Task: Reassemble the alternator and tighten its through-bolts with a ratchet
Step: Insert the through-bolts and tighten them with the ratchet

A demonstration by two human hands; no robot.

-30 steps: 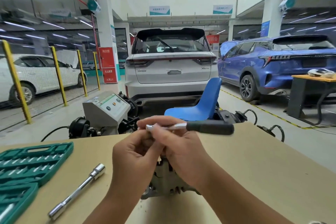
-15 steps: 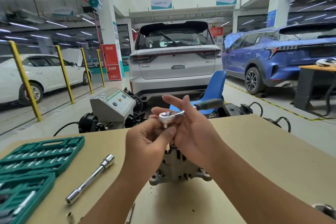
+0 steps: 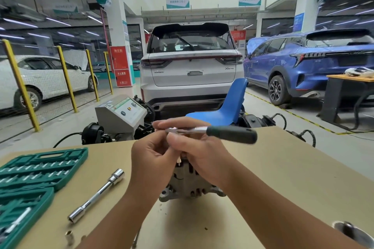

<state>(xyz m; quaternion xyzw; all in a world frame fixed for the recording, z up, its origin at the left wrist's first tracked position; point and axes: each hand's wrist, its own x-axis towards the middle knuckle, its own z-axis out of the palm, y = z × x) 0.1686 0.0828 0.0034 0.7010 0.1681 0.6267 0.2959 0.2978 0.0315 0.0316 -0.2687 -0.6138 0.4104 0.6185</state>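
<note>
The grey alternator [image 3: 189,186] stands upright on the tan table [image 3: 283,168], mostly hidden behind my hands. A ratchet [image 3: 222,132] with a dark green handle lies level above it, handle pointing right. My right hand [image 3: 202,155] holds the ratchet near its silver head, fingers curled over the shank. My left hand [image 3: 150,159] pinches at the ratchet head from the left. The socket and bolt under the head are hidden by my fingers.
An open green socket case [image 3: 36,172] lies at the left. A chrome extension bar [image 3: 97,195] rests between case and alternator, a small loose socket [image 3: 68,237] near the front edge. A metal part [image 3: 353,233] shows at bottom right. Blue chair [image 3: 226,107] and test bench [image 3: 121,117] stand behind.
The ratchet handle swung from pointing away back to the right and level, as it was a second ago. Both hands stayed at the ratchet head above the alternator.
</note>
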